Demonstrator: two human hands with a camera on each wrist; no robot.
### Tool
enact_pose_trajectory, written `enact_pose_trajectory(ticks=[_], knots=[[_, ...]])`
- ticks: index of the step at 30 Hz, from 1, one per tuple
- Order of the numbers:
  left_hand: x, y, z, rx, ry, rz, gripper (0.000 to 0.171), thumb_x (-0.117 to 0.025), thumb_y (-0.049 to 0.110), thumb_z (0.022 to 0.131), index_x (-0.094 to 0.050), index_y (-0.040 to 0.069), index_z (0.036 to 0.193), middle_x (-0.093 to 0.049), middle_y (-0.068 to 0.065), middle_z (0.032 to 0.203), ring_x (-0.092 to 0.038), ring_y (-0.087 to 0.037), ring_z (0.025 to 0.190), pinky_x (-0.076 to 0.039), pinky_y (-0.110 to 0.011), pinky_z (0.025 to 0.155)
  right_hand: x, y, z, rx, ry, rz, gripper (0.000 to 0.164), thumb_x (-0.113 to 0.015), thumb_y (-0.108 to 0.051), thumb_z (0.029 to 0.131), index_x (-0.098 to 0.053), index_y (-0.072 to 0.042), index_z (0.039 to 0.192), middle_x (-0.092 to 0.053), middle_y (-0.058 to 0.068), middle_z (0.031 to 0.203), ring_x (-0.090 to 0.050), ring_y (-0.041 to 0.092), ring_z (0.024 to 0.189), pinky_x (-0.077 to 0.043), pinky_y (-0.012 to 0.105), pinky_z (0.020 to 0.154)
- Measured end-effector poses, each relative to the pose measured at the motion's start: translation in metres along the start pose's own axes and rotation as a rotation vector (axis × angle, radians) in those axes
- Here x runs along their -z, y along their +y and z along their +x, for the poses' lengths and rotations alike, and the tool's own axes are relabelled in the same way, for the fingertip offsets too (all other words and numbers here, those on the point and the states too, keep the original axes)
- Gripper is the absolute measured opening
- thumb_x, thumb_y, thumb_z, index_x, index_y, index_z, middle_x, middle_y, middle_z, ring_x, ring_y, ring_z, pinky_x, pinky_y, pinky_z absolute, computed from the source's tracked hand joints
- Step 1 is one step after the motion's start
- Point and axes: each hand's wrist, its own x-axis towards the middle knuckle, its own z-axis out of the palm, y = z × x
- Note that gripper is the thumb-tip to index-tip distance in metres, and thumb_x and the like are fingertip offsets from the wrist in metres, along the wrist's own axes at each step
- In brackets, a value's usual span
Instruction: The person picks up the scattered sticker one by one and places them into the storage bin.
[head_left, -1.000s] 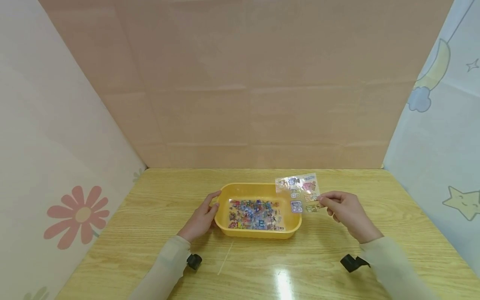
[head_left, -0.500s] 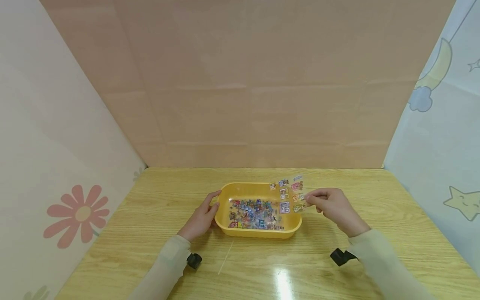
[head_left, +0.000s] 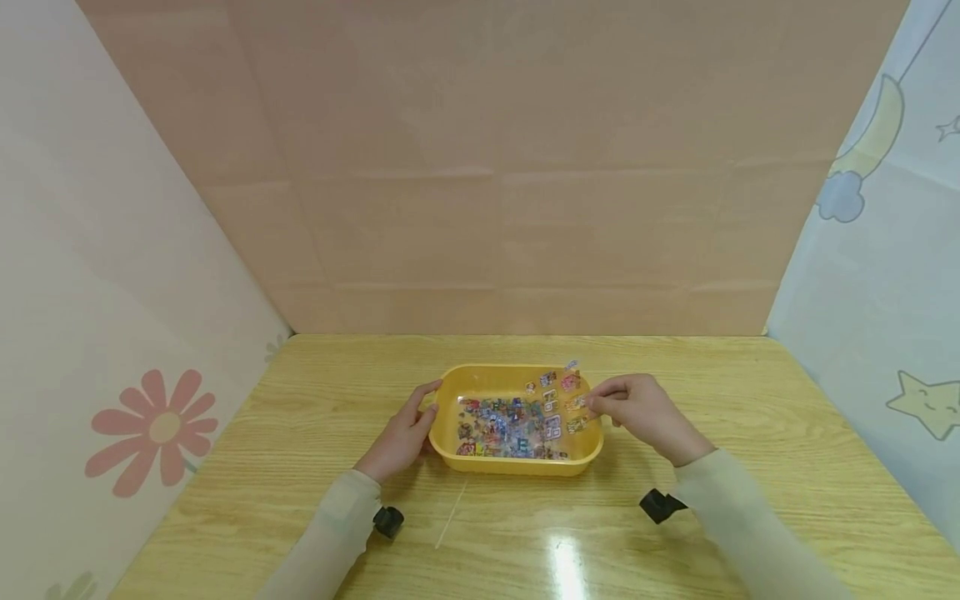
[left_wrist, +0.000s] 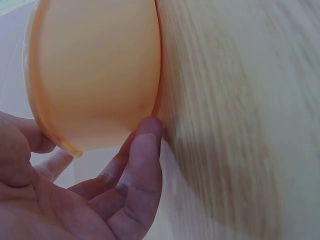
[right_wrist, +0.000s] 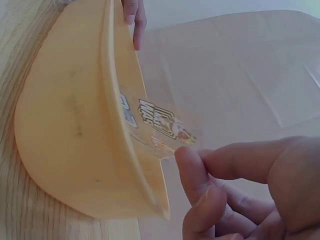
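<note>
A yellow plastic basin (head_left: 517, 468) stands on the table, with clear sheets of small colourful stickers (head_left: 495, 429) lying on its floor. At the basin's left end my left hand (head_left: 401, 437) holds the rim; in the left wrist view its fingers (left_wrist: 142, 170) reach down along the outer wall to near the table. My right hand (head_left: 645, 412) pinches the right edge of a clear sticker sheet (head_left: 551, 402) between thumb and forefinger. That sheet is tilted over the basin's right part, partly inside it. In the right wrist view the sheet's printed corner (right_wrist: 162, 122) shows above the rim.
The wooden table (head_left: 330, 367) extends around the basin and meets a plain pinkish-brown back wall (head_left: 495, 250). Printed side walls stand left and right. A black wrist camera (head_left: 388, 522) is on the left wrist, another black camera (head_left: 660, 505) on the right.
My right hand has moved left and carried the sticker sheet from the basin's right edge over and into it. My left hand and the basin stay in place.
</note>
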Motion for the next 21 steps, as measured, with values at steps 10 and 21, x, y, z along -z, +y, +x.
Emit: enact_pose_trajectory(ticks=[10,21], knots=[[0.000,-0.001,0.000,0.002,-0.002,-0.003,0.045,-0.038,0.033,0.110,-0.031,0.036,0.155,-0.061,-0.011,0.091,-0.061,-0.024,0.068,-0.051,-0.037,0.056,-0.011,-0.005,0.004,0.008,-0.049,0.012,0.026,-0.065,-0.020,0.098,-0.070,0.000,0.113,-0.075,0.004,0.093,-0.069,0.020,0.092,-0.055,0.045,0.081],[0.000,0.000,0.000,0.003,0.005,0.000,0.045,-0.039,0.034,0.110,-0.032,0.037,0.155,-0.060,-0.010,0.089,-0.060,-0.024,0.068,-0.052,-0.037,0.056,-0.019,-0.008,0.009,0.034,0.005,-0.102,0.029,-0.065,-0.018,0.096,-0.068,0.003,0.117,-0.075,0.001,0.086,-0.071,0.019,0.087,-0.054,0.049,0.088]])
